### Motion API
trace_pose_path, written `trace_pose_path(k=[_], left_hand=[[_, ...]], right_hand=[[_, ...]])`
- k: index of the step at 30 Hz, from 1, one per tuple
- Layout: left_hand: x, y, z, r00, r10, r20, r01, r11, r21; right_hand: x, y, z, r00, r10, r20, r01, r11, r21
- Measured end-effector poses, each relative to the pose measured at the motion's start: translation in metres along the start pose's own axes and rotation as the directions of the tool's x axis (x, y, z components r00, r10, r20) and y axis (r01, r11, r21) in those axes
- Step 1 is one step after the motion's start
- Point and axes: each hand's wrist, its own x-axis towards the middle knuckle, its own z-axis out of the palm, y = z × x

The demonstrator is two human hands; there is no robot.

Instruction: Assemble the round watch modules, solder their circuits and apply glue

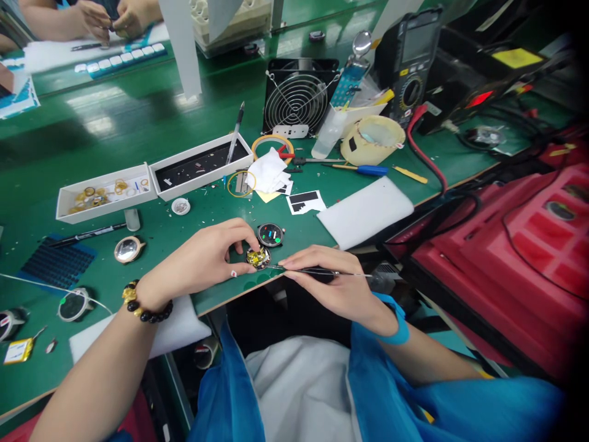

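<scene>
An opened smartwatch case [257, 258] with yellow and metallic parts inside sits at the table's front edge. My left hand [216, 248] grips its rim between thumb and fingers. Touching the case on its far side is a round watch face [270, 234] with small coloured marks on its dark screen. In a pen-like hold, my right hand [326, 282] is closed on slim metal tweezers [317, 271], whose tip points at the case's right edge. Whether the tip touches a part inside is too small to tell.
Behind are white trays [154, 182] of small parts, a fan [297, 101], a tape roll [273, 147], a blue-handled screwdriver [368, 170] and a multimeter [411, 67]. Other watches [129, 250] lie left. Red bins [519, 258] stand right. Another person's hands [108, 18] work across the table.
</scene>
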Motion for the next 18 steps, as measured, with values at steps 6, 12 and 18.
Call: trace_pose_path(k=[6,12,18], left_hand=[[-0.0003,-0.0006,0.0004,1.000,-0.003,-0.001,0.003,1.000,0.003],[0.0003,-0.0009,-0.0001,1.000,0.004,0.000,-0.004,1.000,0.009],[0.0006,0.0003,0.0008,1.000,0.006,-0.006,-0.006,1.000,0.009]], right_hand=[[0.0007,-0.0008,0.0006,1.000,-0.019,0.002,0.019,1.000,-0.008],[0.0012,-0.0012,-0.0001,0.999,-0.034,0.023,0.035,0.999,-0.025],[0.0013,-0.0026,-0.0015,0.998,-0.041,0.047,0.042,0.999,-0.027]])
